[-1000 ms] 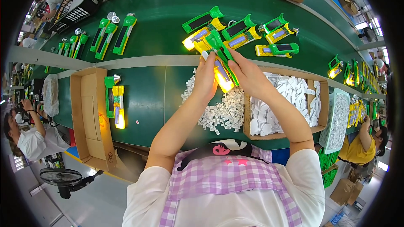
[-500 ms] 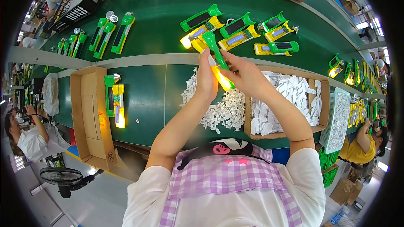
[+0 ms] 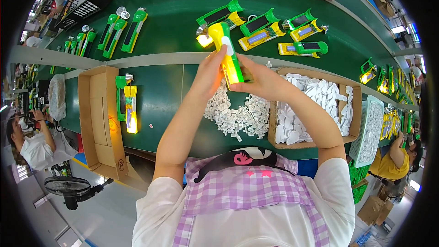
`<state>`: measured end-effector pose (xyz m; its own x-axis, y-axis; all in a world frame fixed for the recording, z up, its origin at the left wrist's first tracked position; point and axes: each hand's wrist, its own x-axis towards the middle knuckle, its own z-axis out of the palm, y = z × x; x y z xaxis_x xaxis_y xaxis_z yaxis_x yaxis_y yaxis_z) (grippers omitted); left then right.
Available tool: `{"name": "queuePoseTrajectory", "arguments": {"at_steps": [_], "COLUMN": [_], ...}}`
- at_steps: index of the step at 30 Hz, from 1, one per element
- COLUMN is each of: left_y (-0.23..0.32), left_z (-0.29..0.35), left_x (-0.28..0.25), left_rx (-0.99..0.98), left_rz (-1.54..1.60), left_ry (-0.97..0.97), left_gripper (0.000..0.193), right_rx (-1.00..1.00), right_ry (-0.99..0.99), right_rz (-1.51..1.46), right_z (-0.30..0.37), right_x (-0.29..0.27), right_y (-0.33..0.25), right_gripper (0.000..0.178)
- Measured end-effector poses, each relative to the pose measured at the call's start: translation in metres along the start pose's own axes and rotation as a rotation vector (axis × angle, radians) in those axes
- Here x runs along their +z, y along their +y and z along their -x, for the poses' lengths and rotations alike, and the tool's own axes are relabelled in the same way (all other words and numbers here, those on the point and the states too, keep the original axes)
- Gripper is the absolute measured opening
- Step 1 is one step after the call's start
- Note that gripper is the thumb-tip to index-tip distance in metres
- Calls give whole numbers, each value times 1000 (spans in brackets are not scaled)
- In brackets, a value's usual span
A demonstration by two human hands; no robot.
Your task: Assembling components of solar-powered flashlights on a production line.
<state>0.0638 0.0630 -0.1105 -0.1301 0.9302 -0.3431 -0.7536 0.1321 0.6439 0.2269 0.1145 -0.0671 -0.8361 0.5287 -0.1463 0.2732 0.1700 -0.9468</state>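
Note:
Above the near edge of the bench, a green and yellow flashlight (image 3: 233, 67) is gripped between my two hands. My left hand (image 3: 211, 74) closes on its left side, with the thumb by a white piece on the yellow face. My right hand (image 3: 264, 81) wraps the right side near the lower end, which glows yellow. A shiny reflector (image 3: 202, 31) sticks out beside the flashlight's upper end. Behind it lie several opened flashlights, their green half shells (image 3: 259, 22) beside yellow halves (image 3: 261, 37) with batteries inside. Small white parts (image 3: 240, 118) are heaped below my hands.
At the right stand a cardboard box of white plates (image 3: 297, 145) and a pale basket (image 3: 367, 130). An open carton (image 3: 101, 123) and another opened flashlight (image 3: 131, 110) are on the left. Assembled flashlights (image 3: 134, 29) rest beyond the metal rail (image 3: 160, 58). Co-workers sit at both sides.
The flashlight has turned in my hands, so its yellow face with the white piece now shows. My right hand has shifted lower around its side.

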Motion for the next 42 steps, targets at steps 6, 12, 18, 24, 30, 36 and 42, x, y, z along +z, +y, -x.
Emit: {"name": "queuePoseTrajectory", "arguments": {"at_steps": [6,12,18,24,30,36,42], "left_y": [10,9,-6,-14,-18,-16,-18], "left_z": [11,16,21,22,18,18,18], "left_x": [-21,-20,-21,-16,-20,-13,-17], "left_rx": [80,-36,51,166,272,315,364], "left_rz": [-159,-130,-325,-437,-542,-655,-746], "left_ry": [227,68,4,-82,-68,-23,34], "left_gripper": [41,30,39,42,46,46,48], "right_rx": [-155,-156,-265,-438,-394,-482,-311], "right_ry": [-326,-267,74,220,238,320,276], "right_rz": [1115,1009,604,483,462,540,392], "right_z": [8,2,-16,-37,-41,-46,-47], "right_x": [1,7,-13,-20,-18,-14,-9], "right_y": [32,45,-4,-3,-2,2,-2], "right_gripper": [8,4,7,10,11,11,10]}}
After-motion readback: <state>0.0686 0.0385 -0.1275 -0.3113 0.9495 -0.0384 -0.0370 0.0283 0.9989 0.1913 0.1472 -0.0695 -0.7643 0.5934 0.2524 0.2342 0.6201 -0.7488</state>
